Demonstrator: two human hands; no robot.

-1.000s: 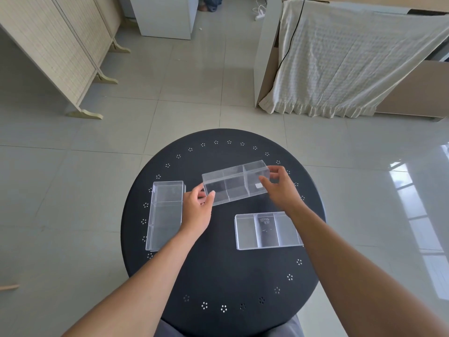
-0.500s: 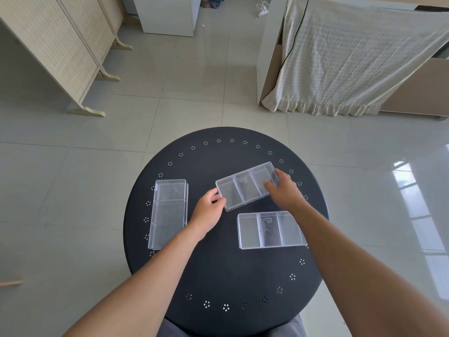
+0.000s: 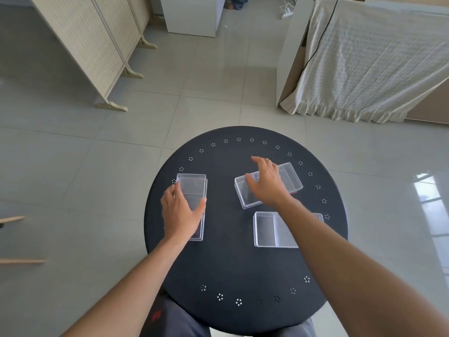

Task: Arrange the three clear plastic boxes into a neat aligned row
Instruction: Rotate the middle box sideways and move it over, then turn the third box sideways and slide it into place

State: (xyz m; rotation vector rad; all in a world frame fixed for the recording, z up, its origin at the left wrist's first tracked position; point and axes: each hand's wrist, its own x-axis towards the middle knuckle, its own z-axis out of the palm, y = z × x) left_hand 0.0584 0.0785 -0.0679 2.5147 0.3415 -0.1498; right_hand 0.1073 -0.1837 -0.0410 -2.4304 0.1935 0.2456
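Note:
Three clear plastic boxes lie on a round black table. The left box stands lengthwise, and my left hand spans its near half, thumb on the right wall and fingers on the left wall. The far box rests on the table at a slant. My right hand covers its top, thumb at the left near edge and fingers reaching over the far edge. The near box lies crosswise at the right, its right part hidden under my right forearm.
The table's rim carries a ring of small punched holes. The tiled floor around it holds a folding screen at the left, a white cabinet behind and a cloth-draped piece of furniture at the right. My lap shows below the near rim.
The far box, first held tilted above the table by both hands, now rests on it. My left hand left its end for the left box. My right hand slid over its top.

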